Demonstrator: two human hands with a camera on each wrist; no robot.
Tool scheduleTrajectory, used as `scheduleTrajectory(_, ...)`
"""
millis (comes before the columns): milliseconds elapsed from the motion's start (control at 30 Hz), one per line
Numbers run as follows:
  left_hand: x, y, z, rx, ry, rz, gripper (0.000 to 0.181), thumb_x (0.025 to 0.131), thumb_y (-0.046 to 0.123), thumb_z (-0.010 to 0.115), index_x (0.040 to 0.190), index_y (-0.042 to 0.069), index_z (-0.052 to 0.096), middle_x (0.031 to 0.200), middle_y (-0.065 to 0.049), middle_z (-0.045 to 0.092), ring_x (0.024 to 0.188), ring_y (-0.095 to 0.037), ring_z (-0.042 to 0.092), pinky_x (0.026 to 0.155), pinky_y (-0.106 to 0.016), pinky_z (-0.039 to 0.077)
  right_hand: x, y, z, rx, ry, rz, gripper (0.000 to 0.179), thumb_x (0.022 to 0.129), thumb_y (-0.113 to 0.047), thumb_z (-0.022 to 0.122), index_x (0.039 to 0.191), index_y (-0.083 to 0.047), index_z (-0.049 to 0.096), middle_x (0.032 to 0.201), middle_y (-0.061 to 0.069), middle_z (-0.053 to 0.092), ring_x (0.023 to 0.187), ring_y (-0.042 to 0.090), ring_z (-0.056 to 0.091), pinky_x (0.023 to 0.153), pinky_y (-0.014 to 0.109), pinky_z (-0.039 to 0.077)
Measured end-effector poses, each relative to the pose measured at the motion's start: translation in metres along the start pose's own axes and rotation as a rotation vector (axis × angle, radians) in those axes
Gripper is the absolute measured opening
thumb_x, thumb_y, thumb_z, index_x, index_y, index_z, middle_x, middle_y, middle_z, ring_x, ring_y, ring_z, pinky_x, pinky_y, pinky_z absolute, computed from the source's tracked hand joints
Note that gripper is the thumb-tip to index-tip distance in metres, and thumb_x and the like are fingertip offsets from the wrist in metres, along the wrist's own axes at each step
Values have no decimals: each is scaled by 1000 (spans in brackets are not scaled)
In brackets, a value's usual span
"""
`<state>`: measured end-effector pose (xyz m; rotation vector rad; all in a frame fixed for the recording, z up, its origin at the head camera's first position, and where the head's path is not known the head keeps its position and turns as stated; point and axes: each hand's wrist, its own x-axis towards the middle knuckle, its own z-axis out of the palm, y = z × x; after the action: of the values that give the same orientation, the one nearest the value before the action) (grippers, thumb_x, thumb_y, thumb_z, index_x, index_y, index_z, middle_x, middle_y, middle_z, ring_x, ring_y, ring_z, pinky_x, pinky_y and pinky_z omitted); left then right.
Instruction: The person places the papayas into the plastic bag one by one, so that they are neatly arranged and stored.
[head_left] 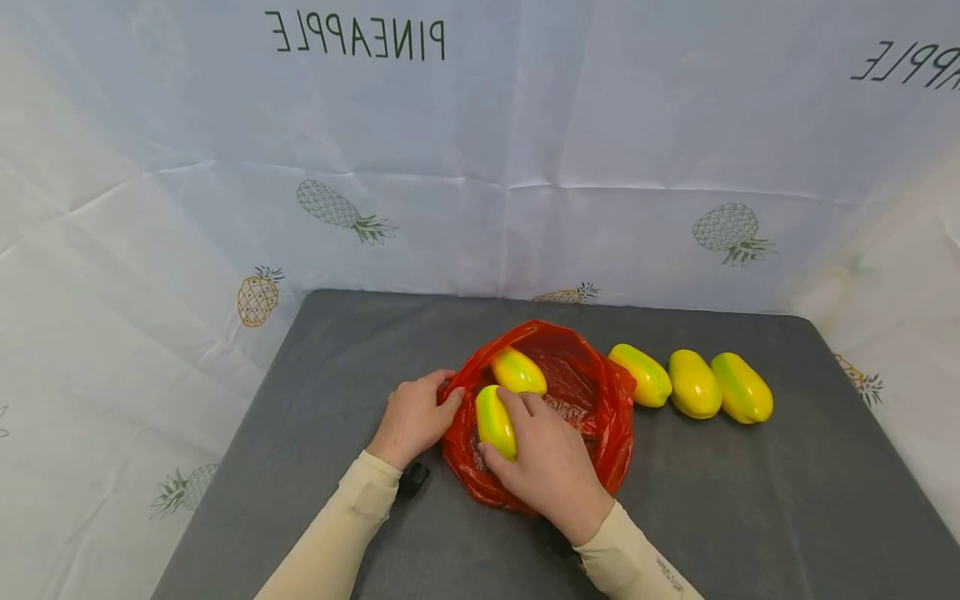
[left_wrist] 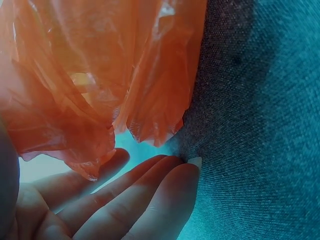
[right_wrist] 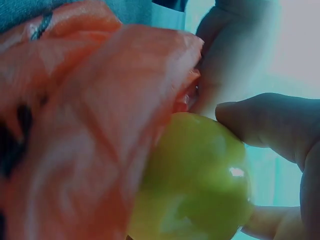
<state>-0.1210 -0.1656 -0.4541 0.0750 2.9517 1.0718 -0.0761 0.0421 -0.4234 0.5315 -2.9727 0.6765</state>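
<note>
A red plastic bag [head_left: 615, 450] stands on the dark table with its mouth spread wide. My right hand [head_left: 551, 458] grips a glossy yellow-green papaya [head_left: 495, 423] over the bag's mouth, thumb on the near side and fingers over the top. Inside the bag, against its far left wall, lies another papaya [head_left: 519, 372]. At the left rim my left hand [head_left: 414, 418] holds the plastic, its thumb on the edge. The left wrist view shows the bag's crumpled edge [left_wrist: 90, 145] between thumb and fingers. In the right wrist view, the held papaya [right_wrist: 200, 175] is partly covered by red plastic.
Three more papayas lie in a row right of the bag: one close beside it [head_left: 641, 375], one in the middle [head_left: 694, 385] and one at the right end [head_left: 741, 388]. A white curtain [head_left: 525, 242] with pineapple prints hangs behind the grey table [head_left: 360, 342].
</note>
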Motion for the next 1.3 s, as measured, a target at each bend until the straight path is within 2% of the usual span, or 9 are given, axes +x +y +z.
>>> scheduleTrajectory(433,1,1,0,10,2,-4,40,102,32,73,133,7,73,108,-12,83,74,-21,75,75,-44,68,7,-7,16,-32,-22,-48,73,89,-48,85,148,-12,60,121,9,65,75,15,59,68,36,60)
scheduleTrajectory(700,2,2,-1,3,-2,-22,41,102,35,73,134,9,73,109,-10,83,73,-19,74,75,-43,68,11,-8,21,-32,-21,-38,75,89,-49,85,149,-11,60,120,11,65,78,18,62,70,40,62)
scheduleTrajectory(933,1,1,-1,27,17,18,38,103,32,71,132,8,74,108,-11,83,74,-21,73,74,-42,66,12,-8,25,-59,12,-54,75,89,-48,85,148,-9,60,121,14,67,81,23,67,70,43,63)
scheduleTrajectory(1300,1,-1,2,24,26,25,37,103,31,72,132,9,75,108,-11,83,72,-20,72,72,-40,65,11,-5,30,-66,10,-61,75,88,-45,87,146,-7,60,119,15,67,79,24,66,70,42,63)
